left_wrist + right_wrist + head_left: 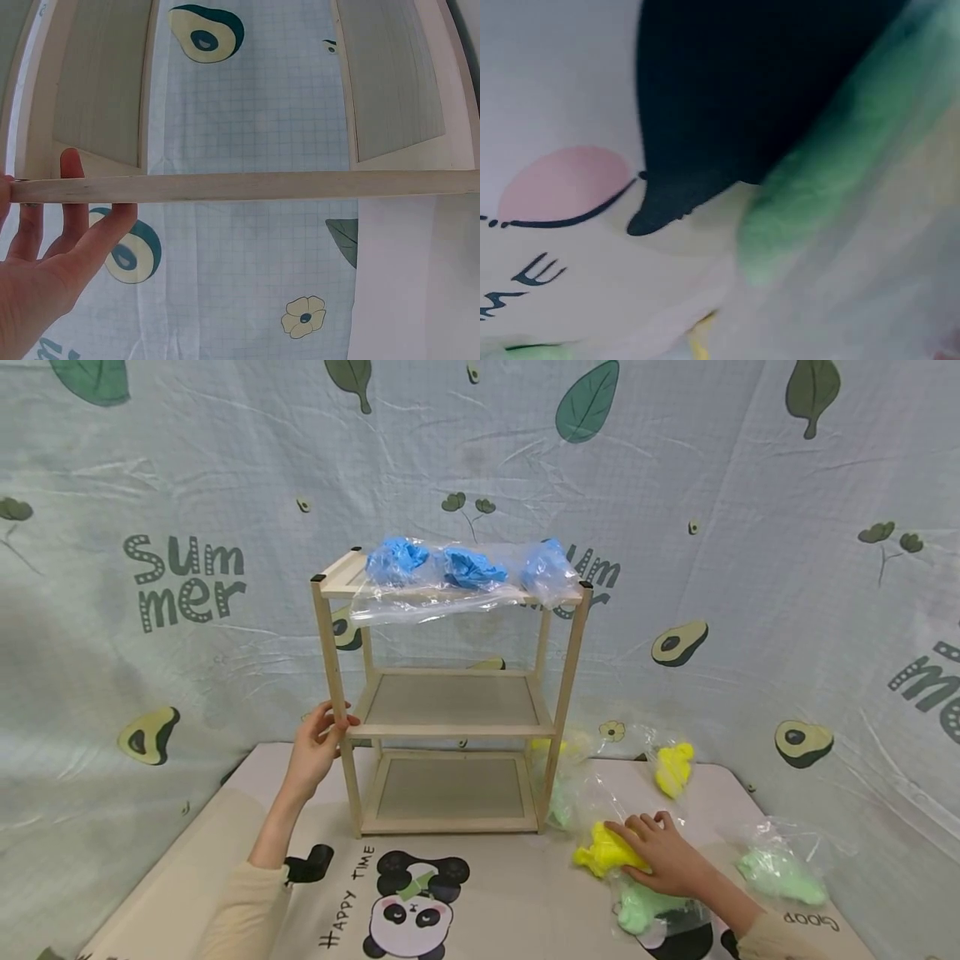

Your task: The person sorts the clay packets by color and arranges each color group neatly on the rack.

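Note:
A wooden shelf rack [450, 731] with three tiers stands on the table. My left hand [313, 752] holds its front left post at the middle tier; in the left wrist view, fingers [75, 217] lie behind the post. My right hand [663, 856] grips a bright yellow crumpled bundle [606, 852] in clear plastic, right of the rack. Just below that hand lies a pale green bundle [641, 906], also in clear plastic. The right wrist view is blurred, showing a green bundle [810, 195] but not the grip.
Blue crumpled bundles [472, 567] in a clear bag lie on the top tier, the bag overhanging its front. Another yellow bundle [672, 768] sits at the back right, and a green one [780, 872] at the far right. More bagged bundles stand beside the rack's right legs. Printed curtains surround the table.

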Motion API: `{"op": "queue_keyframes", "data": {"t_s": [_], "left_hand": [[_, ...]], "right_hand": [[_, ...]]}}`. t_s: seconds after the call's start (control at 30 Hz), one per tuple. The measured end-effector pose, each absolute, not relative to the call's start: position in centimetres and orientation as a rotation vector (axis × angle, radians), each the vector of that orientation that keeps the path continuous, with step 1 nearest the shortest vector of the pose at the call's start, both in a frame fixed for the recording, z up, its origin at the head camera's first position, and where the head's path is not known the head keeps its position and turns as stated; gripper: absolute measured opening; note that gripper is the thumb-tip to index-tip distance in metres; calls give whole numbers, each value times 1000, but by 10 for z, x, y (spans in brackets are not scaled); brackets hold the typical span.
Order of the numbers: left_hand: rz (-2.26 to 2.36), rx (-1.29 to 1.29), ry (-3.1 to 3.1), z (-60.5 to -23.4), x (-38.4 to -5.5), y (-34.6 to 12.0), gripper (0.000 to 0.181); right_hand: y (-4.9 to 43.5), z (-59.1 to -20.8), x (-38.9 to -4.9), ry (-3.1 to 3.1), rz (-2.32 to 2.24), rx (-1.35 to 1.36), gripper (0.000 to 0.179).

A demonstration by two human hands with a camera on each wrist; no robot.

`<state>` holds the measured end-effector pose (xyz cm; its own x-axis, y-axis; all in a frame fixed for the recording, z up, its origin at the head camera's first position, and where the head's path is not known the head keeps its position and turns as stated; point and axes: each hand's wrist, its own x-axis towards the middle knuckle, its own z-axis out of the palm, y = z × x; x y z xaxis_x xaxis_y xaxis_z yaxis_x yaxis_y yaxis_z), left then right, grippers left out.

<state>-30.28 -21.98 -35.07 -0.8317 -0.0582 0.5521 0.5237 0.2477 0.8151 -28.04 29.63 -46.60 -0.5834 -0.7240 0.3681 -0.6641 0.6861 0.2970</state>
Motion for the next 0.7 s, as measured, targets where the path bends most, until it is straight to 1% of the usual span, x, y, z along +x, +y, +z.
{"op": "queue_keyframes", "data": {"t_s": [0.2, 0.43, 0.7], "left_hand": [[-1625, -419, -2056, -350, -303, -219, 17], [-1626, -416, -2058, -351, -303, -220, 17], [-1625, -404, -2065, -351, -302, -219, 17]], "right_hand": [[294, -456, -277, -2357, -178, 1064, 65], [286, -441, -270, -2298, -126, 1000, 58], [266, -423, -259, -2144, 26, 1030, 49]]}}
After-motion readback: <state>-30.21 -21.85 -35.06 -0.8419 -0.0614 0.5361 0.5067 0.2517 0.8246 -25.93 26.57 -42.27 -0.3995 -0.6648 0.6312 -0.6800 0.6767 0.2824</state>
